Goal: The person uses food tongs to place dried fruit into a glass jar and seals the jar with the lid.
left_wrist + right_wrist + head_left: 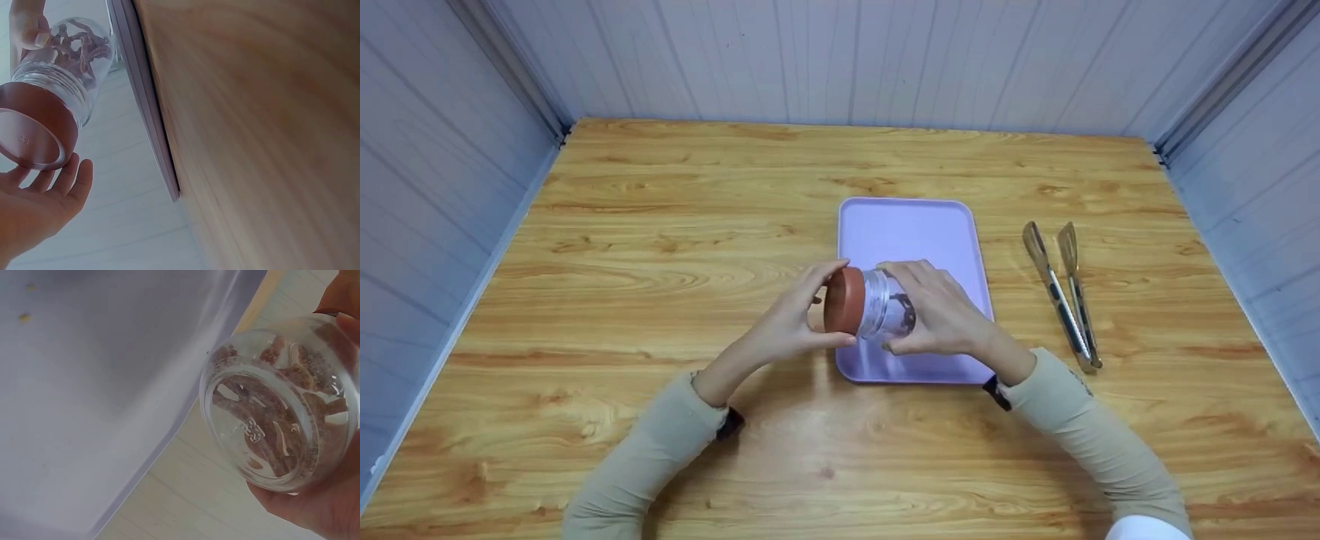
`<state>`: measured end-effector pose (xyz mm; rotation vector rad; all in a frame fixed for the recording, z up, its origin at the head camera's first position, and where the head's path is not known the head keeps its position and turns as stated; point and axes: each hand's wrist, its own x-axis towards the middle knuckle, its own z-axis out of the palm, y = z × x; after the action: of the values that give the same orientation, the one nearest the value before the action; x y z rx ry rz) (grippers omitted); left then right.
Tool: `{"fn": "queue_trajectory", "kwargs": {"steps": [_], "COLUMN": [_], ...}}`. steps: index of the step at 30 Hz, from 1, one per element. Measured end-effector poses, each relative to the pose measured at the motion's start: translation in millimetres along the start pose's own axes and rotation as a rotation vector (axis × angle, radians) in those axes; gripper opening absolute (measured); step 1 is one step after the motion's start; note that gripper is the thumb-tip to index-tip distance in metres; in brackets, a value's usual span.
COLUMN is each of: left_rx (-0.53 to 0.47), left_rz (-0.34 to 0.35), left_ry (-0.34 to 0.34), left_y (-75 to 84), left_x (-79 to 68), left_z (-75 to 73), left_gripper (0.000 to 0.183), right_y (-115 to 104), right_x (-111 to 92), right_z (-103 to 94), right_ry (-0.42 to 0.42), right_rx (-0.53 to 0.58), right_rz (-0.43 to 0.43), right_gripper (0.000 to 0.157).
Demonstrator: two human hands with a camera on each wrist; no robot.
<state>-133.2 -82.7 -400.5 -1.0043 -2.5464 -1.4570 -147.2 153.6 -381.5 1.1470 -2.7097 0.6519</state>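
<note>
A clear jar (pixel 876 304) with a reddish-brown lid (pixel 844 301) is held on its side above the purple tray (pixel 911 225). Thumb and fingers of my left hand (pixel 787 321) grip the lid's rim from the left. Around the glass body, near the base, my right hand (pixel 941 309) has its thumb and fingers wrapped. Inside the jar lie brown, stick-like dried pieces (pixel 84 50), seen through the glass in the left wrist view. The right wrist view shows the jar's round glass bottom (pixel 256 424) with pieces behind it. The lid sits on the jar's mouth.
To the right of the tray lies a pair of metal tongs (pixel 1061 296), its arms spread, on the wooden table (pixel 682 225). Small yellowish crumbs (pixel 23 318) dot the tray surface. Pale panelled walls (pixel 825 60) enclose the table's back and sides.
</note>
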Motion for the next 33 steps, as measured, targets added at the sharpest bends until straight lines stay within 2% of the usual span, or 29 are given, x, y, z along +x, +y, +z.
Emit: {"fn": "queue_trajectory", "kwargs": {"steps": [16, 28, 33], "left_rx": [0.025, -0.006, -0.009], "left_rz": [0.018, 0.041, 0.071], "left_ry": [-0.009, -0.019, -0.025], "left_y": [-0.4, -0.5, -0.8], "left_x": [3.8, 7.0, 7.7], "left_z": [6.1, 10.0, 10.2], "left_gripper": [0.087, 0.086, 0.087], "right_y": [-3.6, -1.8, -2.0], "right_x": [0.5, 2.0, 1.4], "right_z": [-3.7, -4.2, -4.5], "right_ry": [-0.036, -0.047, -0.044], "right_rx": [-0.008, 0.013, 0.007], "right_rz": [-0.004, -0.02, -0.008], "right_gripper": [0.089, 0.09, 0.089]}}
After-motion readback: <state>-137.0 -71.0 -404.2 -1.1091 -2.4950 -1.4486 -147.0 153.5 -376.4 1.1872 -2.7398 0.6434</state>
